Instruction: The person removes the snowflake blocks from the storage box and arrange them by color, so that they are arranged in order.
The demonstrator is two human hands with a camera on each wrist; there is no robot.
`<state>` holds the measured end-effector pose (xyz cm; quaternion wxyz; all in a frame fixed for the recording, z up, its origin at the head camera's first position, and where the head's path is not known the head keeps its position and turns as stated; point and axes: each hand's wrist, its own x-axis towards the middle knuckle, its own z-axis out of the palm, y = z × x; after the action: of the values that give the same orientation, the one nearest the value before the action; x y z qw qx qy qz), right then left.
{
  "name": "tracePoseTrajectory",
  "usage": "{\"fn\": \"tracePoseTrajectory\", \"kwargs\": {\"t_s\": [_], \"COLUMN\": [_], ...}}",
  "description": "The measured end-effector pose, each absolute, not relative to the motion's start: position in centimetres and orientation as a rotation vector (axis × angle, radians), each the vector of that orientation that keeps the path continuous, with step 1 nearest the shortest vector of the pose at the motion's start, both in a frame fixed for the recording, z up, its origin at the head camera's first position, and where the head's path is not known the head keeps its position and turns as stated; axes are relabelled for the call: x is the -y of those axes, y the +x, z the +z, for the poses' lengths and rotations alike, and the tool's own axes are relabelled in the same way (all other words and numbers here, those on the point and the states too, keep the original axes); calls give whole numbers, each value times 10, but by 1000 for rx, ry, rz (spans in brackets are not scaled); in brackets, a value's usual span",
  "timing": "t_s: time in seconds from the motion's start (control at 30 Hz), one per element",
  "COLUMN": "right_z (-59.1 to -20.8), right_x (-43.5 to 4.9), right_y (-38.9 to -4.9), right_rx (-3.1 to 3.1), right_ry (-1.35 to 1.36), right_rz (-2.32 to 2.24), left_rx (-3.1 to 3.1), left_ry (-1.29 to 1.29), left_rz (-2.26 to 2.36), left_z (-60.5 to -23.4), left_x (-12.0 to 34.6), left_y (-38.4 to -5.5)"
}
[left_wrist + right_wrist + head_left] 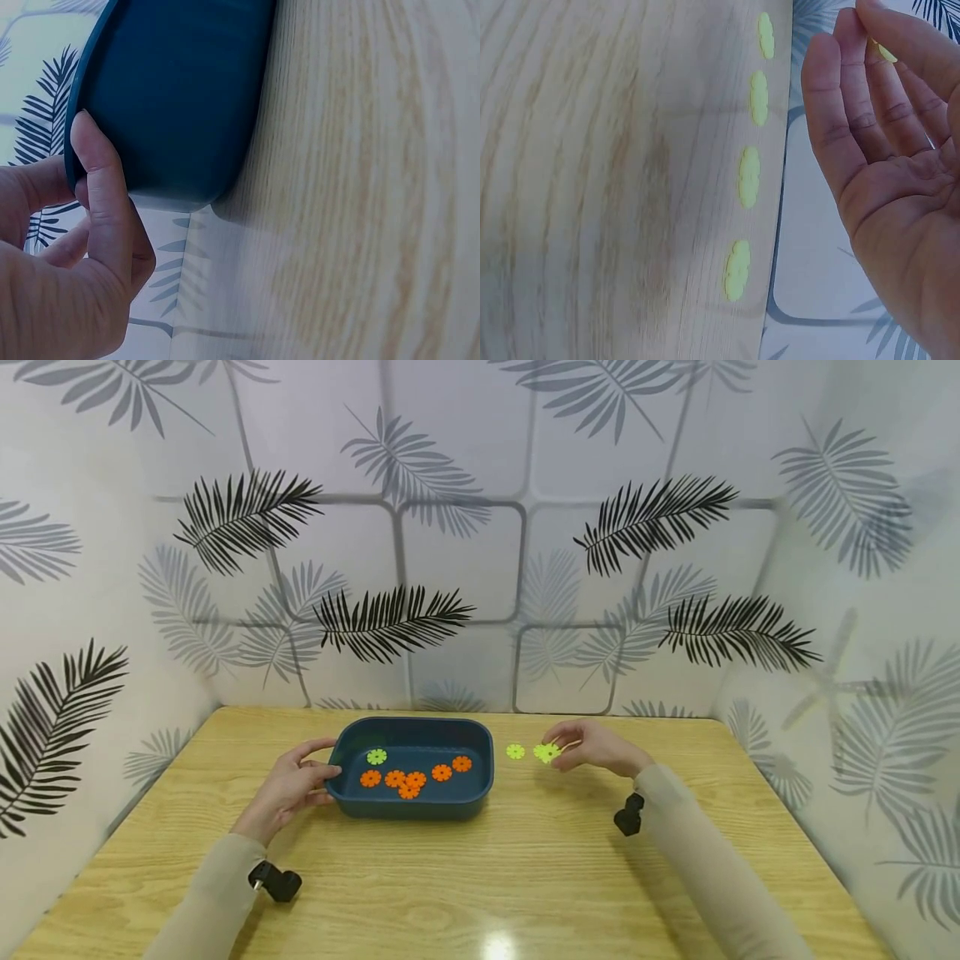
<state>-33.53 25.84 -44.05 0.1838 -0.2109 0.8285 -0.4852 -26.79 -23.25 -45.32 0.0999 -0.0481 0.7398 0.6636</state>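
Note:
A dark blue rectangular plastic basin (412, 810) stands on the wooden table. My left hand (288, 789) grips its left end, thumb and fingers on either side of the rim; the left wrist view shows this hand (97, 247) at the basin wall (180, 97). Inside lie one green notched disc (377, 757) and several orange notched discs (371, 778). To the right of the basin, my right hand (596, 747) pinches a yellow-green notched disc (886, 52) between thumb and fingertips, partly hidden by the fingers. More such discs lie in a row on the table, one disc (515, 751) beside the basin.
The row of yellow-green discs (748, 177) runs near the far edge of the table (450, 877). Behind it rises a light wall covering (465, 568) with leaf prints. A black wrist camera (628, 815) hangs below the right sleeve, another camera (276, 882) at the left.

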Motion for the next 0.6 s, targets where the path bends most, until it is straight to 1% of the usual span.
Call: {"fn": "tracePoseTrajectory", "kwargs": {"t_s": [0.6], "right_z": [-447], "right_x": [-287], "right_y": [-338], "right_rx": [-2301], "right_ry": [-593], "right_rz": [-1410], "left_rx": [-2181], "left_ry": [-137], "left_rz": [1962], "left_z": [-453], "left_x": [233], "left_y": [-268]}}
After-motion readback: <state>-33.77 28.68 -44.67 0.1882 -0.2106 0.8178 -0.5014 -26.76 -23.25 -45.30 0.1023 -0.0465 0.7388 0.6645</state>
